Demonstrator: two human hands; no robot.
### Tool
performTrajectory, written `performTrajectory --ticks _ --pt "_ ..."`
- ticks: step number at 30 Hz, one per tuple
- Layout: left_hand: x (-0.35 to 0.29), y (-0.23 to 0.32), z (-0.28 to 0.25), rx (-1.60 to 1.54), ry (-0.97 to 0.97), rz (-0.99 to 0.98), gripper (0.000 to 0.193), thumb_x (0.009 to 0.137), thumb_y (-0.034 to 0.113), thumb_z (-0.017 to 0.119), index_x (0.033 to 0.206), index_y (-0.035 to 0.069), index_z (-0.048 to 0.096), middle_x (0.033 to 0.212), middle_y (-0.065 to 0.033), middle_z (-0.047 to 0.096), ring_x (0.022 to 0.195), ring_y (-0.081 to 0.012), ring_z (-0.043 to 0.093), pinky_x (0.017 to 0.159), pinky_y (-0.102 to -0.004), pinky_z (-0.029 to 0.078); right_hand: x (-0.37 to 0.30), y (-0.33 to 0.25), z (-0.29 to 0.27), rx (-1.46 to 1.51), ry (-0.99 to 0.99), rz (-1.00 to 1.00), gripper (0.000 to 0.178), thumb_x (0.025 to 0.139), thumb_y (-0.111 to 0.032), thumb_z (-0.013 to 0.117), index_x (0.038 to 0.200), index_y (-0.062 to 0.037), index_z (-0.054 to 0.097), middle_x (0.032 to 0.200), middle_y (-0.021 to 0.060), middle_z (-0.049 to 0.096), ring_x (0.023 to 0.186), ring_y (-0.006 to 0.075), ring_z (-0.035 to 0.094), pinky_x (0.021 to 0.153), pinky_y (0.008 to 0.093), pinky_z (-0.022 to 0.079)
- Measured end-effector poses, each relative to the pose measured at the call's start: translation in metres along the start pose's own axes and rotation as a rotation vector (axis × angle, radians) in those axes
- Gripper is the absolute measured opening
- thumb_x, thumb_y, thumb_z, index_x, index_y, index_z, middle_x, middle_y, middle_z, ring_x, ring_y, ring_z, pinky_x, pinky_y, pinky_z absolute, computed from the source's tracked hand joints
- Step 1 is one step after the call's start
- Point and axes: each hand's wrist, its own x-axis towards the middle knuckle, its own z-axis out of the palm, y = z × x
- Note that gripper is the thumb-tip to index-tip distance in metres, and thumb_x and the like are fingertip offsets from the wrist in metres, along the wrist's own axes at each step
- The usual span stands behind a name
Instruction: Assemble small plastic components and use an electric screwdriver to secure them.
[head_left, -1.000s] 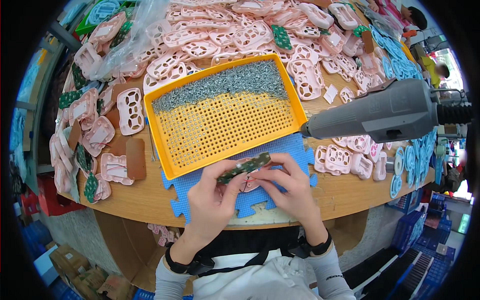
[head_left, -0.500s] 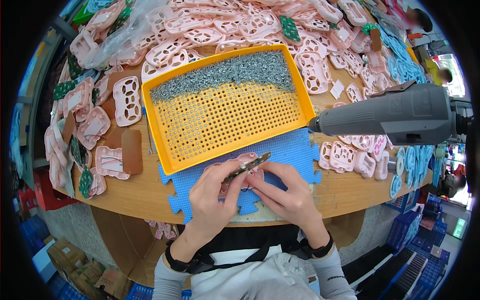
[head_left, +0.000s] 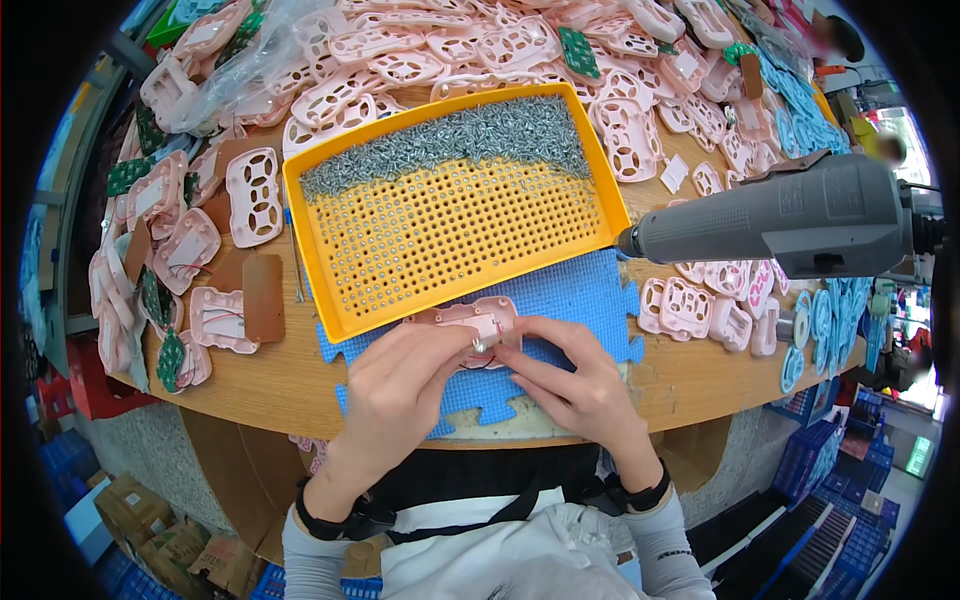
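A pink plastic shell (head_left: 488,309) lies open side up on the blue foam mat (head_left: 585,290), in front of the yellow tray. Over its left side reaches my left hand (head_left: 405,385), thumb and fingers pinched at a small silvery part (head_left: 486,343) within the shell. My right hand (head_left: 575,385) is closed at the shell's right edge, fingertips beside that same part. What the right fingertips hold is hidden. A thin dark wire shows near the fingers.
A yellow perforated tray (head_left: 455,225) holds many small screws (head_left: 450,140). A grey electric screwdriver (head_left: 780,222) juts in from the right. Pink shells (head_left: 255,197) and green circuit boards (head_left: 578,52) are heaped behind and left; blue parts (head_left: 838,330) lie right.
The green circuit board held upright between my hands is no longer seen. My left hand has moved left and lower, and the shell's inside and the silvery part now show.
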Motion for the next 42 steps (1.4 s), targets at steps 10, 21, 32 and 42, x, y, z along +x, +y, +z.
performTrajectory --ticks 10,21,32,42 --pt "0.011 -0.001 -0.015 0.056 -0.22 0.023 0.023 0.071 -0.004 0.062 0.093 0.001 0.059 0.082 -0.0102 0.062 0.074 -0.0269 0.062 0.067 -0.0335 0.05 0.006 0.001 -0.005 -0.065 -0.098 -0.072 0.023 0.07 -0.011 0.071 0.09 -0.0042 0.065 0.115 0.0105 0.055 0.094 0.0272 0.057 0.08 0.0352 0.048" --pt "0.015 0.0 -0.031 0.291 -0.369 0.233 0.026 0.065 0.007 0.063 0.091 0.001 0.062 0.09 -0.0065 0.058 0.083 -0.0213 0.058 0.067 -0.0306 0.051 0.008 0.01 -0.007 0.099 -0.129 -0.049 0.034 0.074 -0.004 0.067 0.107 -0.0076 0.064 0.114 0.0104 0.055 0.097 0.0279 0.056 0.081 0.0359 0.047" --pt "0.012 0.005 -0.035 0.389 -0.397 0.206 0.029 0.065 0.007 0.061 0.093 -0.001 0.062 0.09 -0.006 0.055 0.079 -0.0194 0.056 0.061 -0.0296 0.049 0.013 0.0 -0.013 -0.097 -0.209 -0.057 0.047 0.063 -0.004 0.069 0.109 -0.0088 0.062 0.112 0.0094 0.056 0.096 0.0283 0.056 0.082 0.0375 0.047" --pt "0.011 0.008 -0.033 0.416 -0.404 0.173 0.029 0.065 0.008 0.061 0.093 -0.001 0.061 0.088 -0.0057 0.053 0.079 -0.0182 0.054 0.062 -0.0282 0.047 0.031 -0.01 -0.008 0.729 -0.089 0.723 0.032 0.085 -0.003 0.061 0.115 -0.0016 0.05 0.088 0.0033 0.054 0.076 0.0056 0.052 0.061 0.0179 0.041"
